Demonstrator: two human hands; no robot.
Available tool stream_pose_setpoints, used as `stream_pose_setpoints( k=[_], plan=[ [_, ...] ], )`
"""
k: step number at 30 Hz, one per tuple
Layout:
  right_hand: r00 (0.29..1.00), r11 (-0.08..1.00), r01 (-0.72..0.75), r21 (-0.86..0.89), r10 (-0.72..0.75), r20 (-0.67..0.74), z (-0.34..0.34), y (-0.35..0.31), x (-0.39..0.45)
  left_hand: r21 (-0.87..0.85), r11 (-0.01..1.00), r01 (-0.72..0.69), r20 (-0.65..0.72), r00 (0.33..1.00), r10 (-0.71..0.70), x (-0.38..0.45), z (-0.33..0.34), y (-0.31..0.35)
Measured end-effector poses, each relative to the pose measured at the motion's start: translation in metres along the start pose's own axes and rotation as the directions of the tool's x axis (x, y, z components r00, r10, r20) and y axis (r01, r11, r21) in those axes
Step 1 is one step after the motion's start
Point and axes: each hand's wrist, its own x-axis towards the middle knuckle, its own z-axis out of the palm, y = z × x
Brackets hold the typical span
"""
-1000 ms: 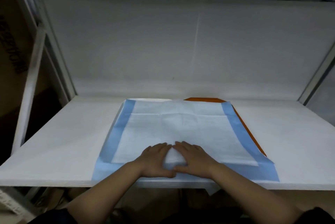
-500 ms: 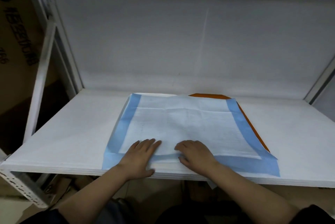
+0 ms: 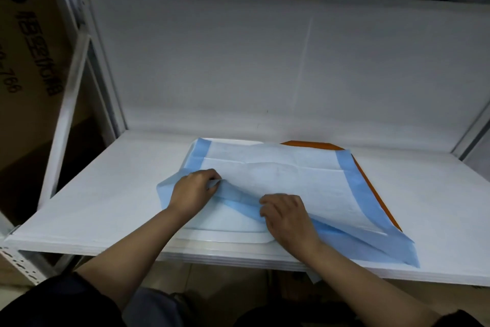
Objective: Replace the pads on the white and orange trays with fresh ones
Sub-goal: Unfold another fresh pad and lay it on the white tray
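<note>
White shelf (image 3: 106, 194). Both my hands, left (image 3: 192, 191) and right (image 3: 285, 214), pinch the pad's (image 3: 291, 181) near edge off the white tray (image 3: 225, 234); orange tray (image 3: 371, 183) not yet uncovered.

white shelf (image 3: 106, 194); cardboard box (image 3: 29, 67) at its left.
</note>
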Motion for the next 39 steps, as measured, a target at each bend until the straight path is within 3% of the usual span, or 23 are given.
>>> stream_pose_setpoints(
  k=[2, 5, 9, 14, 20, 25, 33, 39],
  plan=[
    [0.977, 0.977, 0.213, 0.031, -0.214, 0.022, 0.002, 0.0, -0.006, -0.013, 1.0, 0.002, 0.001, 1.0, -0.002, 0.009, -0.004, 0.003],
    [0.891, 0.932, 0.362, 0.014, -0.351, 0.289, 0.006, 0.002, -0.016, 0.016, 1.0, -0.024, 0.033, 0.999, 0.023, 0.017, -0.008, 0.009],
    [0.884, 0.965, 0.251, -0.07, -0.199, 0.424, 0.007, 0.016, -0.03, 0.068, 0.996, -0.063, 0.113, 0.992, 0.055, 0.017, -0.011, 0.019],
    [0.863, 0.965, 0.212, -0.152, -0.112, 0.492, 0.0, 0.034, -0.038, 0.174, 0.936, -0.306, 0.179, 0.944, 0.276, 0.021, -0.012, 0.022],
    [0.878, 0.951, 0.181, -0.25, -0.042, 0.476, -0.005, 0.038, -0.033, 0.256, 0.914, -0.315, 0.179, 0.945, 0.275, 0.037, 0.0, 0.016],
    [0.9, 0.934, 0.069, -0.35, 0.093, 0.426, 0.006, 0.046, -0.03, 0.43, 0.799, -0.421, 0.152, 0.906, 0.396, 0.05, 0.009, 0.013],
    [0.83, 0.909, -0.077, -0.41, 0.287, 0.479, 0.009, 0.064, -0.01, 0.519, 0.726, -0.451, 0.136, 0.883, 0.45, 0.066, 0.006, 0.028],
    [0.929, 0.915, -0.058, -0.4, 0.196, 0.314, 0.011, 0.073, -0.008, 0.533, 0.724, -0.438, 0.11, 0.884, 0.454, 0.065, 0.005, 0.029]
  ],
)
